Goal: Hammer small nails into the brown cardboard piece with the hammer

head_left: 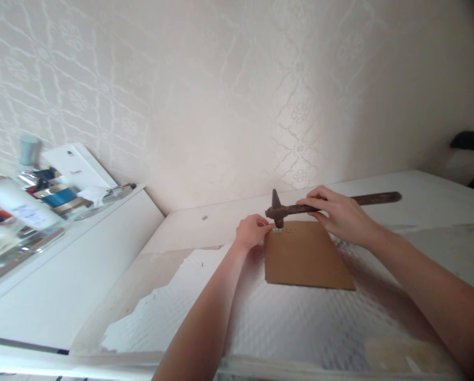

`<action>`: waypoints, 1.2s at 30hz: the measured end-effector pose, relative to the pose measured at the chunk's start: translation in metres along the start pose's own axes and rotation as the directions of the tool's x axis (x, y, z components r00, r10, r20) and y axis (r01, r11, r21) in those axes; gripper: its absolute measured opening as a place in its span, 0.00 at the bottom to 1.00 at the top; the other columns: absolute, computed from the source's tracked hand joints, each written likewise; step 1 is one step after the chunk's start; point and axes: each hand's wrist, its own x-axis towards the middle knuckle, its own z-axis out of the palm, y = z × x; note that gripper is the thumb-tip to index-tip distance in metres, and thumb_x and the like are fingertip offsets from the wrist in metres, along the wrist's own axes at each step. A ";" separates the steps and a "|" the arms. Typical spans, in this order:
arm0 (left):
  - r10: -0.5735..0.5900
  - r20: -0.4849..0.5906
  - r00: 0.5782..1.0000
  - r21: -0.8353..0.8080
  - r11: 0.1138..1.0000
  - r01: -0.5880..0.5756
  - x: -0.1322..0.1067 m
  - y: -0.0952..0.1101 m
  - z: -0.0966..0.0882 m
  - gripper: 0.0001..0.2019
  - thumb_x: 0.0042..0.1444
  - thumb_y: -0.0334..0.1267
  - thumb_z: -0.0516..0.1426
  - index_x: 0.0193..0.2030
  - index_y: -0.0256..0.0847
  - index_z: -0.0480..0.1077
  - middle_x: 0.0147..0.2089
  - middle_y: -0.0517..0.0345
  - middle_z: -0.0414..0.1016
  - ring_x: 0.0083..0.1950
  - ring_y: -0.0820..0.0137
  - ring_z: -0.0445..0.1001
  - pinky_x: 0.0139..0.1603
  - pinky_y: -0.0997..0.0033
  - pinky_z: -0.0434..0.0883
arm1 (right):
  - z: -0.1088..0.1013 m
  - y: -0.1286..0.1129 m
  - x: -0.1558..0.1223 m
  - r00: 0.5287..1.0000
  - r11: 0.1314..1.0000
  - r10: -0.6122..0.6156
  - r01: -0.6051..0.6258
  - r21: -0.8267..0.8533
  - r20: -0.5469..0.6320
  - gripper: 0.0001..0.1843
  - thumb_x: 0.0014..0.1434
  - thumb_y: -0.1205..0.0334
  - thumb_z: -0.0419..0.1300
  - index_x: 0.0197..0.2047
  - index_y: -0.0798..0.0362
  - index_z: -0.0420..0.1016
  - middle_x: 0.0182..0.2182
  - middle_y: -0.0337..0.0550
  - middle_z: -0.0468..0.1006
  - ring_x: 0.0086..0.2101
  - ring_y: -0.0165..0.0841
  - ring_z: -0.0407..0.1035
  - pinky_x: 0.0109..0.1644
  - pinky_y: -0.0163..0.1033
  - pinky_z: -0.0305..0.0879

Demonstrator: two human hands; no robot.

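A rusty hammer hangs level over the far edge of a brown board that lies on a white textured sheet. My right hand is closed round the handle close to the head. The hammer head points down at the board's top left corner, where a row of small nails stands. My left hand is at that corner, fingers pinched together on something too small to make out, right beside the hammer head.
The sheet covers a worn white table against a patterned wall. A small nail lies loose at the table's back edge. At the left, a white shelf carries bottles and jars. A dark chair part shows at far right.
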 end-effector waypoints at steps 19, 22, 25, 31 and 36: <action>0.006 -0.005 1.000 0.001 1.000 -0.006 -0.001 0.001 0.000 0.09 0.53 0.40 0.59 0.40 0.42 0.75 0.41 0.57 0.79 0.42 0.68 0.75 0.42 0.74 0.69 | -0.003 0.000 0.001 0.998 0.999 0.024 -0.020 0.049 -0.066 0.17 0.59 0.71 0.53 0.49 0.48 0.75 0.40 0.46 0.72 0.36 0.35 0.70 0.36 0.37 0.67; 0.002 -0.005 1.000 0.000 1.000 -0.002 -0.001 0.001 -0.001 0.09 0.53 0.40 0.59 0.39 0.43 0.76 0.41 0.58 0.79 0.43 0.69 0.75 0.42 0.75 0.69 | -0.003 0.001 0.001 0.996 0.999 0.025 -0.021 0.051 -0.083 0.18 0.58 0.70 0.53 0.49 0.47 0.74 0.40 0.46 0.72 0.36 0.35 0.70 0.37 0.38 0.67; -0.004 0.003 1.000 0.013 1.000 0.004 -0.002 0.001 -0.002 0.09 0.53 0.41 0.59 0.39 0.43 0.75 0.42 0.58 0.79 0.44 0.68 0.75 0.42 0.75 0.69 | -0.001 0.001 0.000 1.000 0.998 -0.012 0.013 0.062 -0.008 0.19 0.58 0.72 0.52 0.48 0.46 0.75 0.39 0.45 0.73 0.36 0.34 0.70 0.36 0.37 0.67; 0.006 -0.002 1.000 0.000 1.000 -0.006 -0.002 0.002 -0.001 0.08 0.53 0.40 0.59 0.39 0.43 0.75 0.42 0.58 0.79 0.44 0.68 0.75 0.42 0.75 0.68 | -0.004 0.003 0.001 0.995 0.994 0.026 -0.015 0.104 -0.099 0.16 0.60 0.69 0.53 0.49 0.48 0.74 0.39 0.46 0.72 0.37 0.36 0.70 0.38 0.39 0.67; 0.003 -0.003 1.000 -0.008 1.000 -0.003 -0.003 0.002 0.000 0.09 0.53 0.39 0.58 0.40 0.42 0.75 0.41 0.57 0.79 0.42 0.68 0.75 0.40 0.75 0.68 | -0.003 0.002 0.000 0.997 0.997 0.026 -0.021 0.081 -0.069 0.16 0.60 0.69 0.52 0.48 0.50 0.74 0.39 0.46 0.71 0.36 0.36 0.69 0.38 0.40 0.66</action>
